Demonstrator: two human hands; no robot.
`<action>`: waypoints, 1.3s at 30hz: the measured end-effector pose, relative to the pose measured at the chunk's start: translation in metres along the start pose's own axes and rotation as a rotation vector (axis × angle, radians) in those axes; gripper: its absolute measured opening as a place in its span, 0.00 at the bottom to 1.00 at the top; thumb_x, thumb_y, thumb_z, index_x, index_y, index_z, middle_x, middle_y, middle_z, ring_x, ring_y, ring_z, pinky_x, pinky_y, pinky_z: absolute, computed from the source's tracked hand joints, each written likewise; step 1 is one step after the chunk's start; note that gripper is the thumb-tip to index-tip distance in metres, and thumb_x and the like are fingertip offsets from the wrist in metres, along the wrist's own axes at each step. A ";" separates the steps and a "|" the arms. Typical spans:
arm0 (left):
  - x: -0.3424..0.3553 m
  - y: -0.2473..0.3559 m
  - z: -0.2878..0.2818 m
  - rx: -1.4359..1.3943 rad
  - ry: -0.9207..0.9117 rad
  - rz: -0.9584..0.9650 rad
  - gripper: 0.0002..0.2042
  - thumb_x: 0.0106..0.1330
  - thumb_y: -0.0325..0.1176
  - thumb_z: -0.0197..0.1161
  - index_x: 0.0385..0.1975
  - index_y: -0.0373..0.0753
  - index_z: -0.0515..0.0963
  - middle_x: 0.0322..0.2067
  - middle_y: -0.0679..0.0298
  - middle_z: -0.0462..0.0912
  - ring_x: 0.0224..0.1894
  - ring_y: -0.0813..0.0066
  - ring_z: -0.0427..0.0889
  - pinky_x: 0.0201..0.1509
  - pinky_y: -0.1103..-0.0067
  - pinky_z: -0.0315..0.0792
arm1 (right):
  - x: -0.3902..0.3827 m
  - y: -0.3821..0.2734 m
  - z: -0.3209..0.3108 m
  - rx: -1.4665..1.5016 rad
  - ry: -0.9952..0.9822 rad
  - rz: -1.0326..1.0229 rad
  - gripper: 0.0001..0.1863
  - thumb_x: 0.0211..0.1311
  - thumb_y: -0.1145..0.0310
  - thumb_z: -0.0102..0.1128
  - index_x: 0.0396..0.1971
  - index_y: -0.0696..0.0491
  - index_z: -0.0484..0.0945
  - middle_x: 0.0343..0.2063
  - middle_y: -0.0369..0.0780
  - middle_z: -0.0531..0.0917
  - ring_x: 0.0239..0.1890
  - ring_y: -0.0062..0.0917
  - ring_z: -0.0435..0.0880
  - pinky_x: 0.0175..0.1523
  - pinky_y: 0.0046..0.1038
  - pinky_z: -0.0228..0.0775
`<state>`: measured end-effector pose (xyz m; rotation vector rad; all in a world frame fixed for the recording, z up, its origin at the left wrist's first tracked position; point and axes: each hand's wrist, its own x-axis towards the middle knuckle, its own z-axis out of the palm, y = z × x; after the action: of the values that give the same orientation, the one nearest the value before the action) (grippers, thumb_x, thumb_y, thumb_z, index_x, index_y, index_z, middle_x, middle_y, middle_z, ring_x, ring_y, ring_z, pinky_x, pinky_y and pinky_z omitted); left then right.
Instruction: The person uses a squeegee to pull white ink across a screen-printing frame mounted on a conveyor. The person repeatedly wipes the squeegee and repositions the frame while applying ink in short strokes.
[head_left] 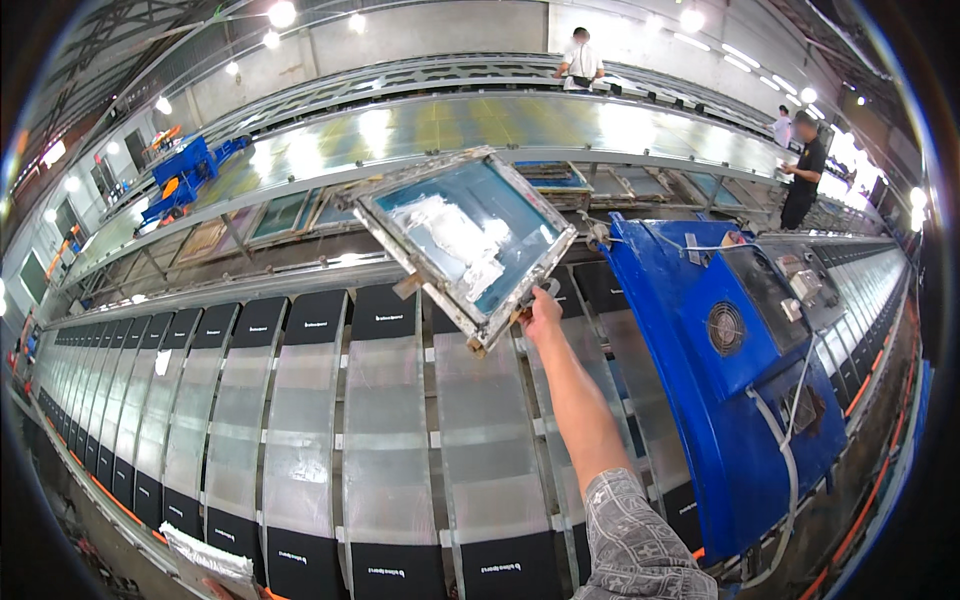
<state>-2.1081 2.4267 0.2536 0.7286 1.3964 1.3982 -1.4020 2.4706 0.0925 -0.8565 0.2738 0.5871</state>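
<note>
Head view, centre: the right hand (543, 322) has its fingers closed on one edge of the framed screen (500, 215). Such one-sided hold could let it tip onto black pieces (385, 322).

Long table (487, 400) of grey panels (386, 440), black cloth pieces (388, 312) on their ends

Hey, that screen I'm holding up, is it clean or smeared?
Smeared. The screen in your right hand has white smears across its middle, with blue showing around them.
</note>
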 end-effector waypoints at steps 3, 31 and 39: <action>0.004 0.007 -0.003 -0.013 0.084 -0.105 0.35 0.68 0.55 0.56 0.67 0.40 0.59 0.61 0.62 0.68 0.55 0.67 0.71 0.48 0.75 0.75 | 0.013 -0.001 0.015 0.054 0.055 -0.037 0.15 0.61 0.66 0.59 0.45 0.55 0.71 0.32 0.42 0.79 0.29 0.33 0.81 0.27 0.41 0.78; 0.098 -0.007 -0.060 -0.301 -0.049 -0.186 0.26 0.73 0.34 0.51 0.70 0.51 0.56 0.65 0.68 0.63 0.57 0.67 0.67 0.47 0.72 0.72 | -0.074 0.127 0.097 -0.082 -0.139 0.017 0.17 0.59 0.68 0.60 0.48 0.54 0.72 0.38 0.41 0.79 0.33 0.33 0.82 0.28 0.43 0.78; 0.204 0.041 -0.207 -0.335 -0.533 -0.125 0.21 0.73 0.32 0.51 0.65 0.42 0.61 0.60 0.60 0.69 0.53 0.66 0.74 0.56 0.68 0.75 | -0.129 0.206 0.126 -0.045 0.016 -0.026 0.11 0.60 0.69 0.60 0.43 0.50 0.73 0.35 0.40 0.81 0.32 0.33 0.83 0.27 0.39 0.77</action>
<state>-2.3748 2.5439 0.2154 0.7104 0.7576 1.1851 -1.6276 2.6253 0.1010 -0.9074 0.2642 0.5646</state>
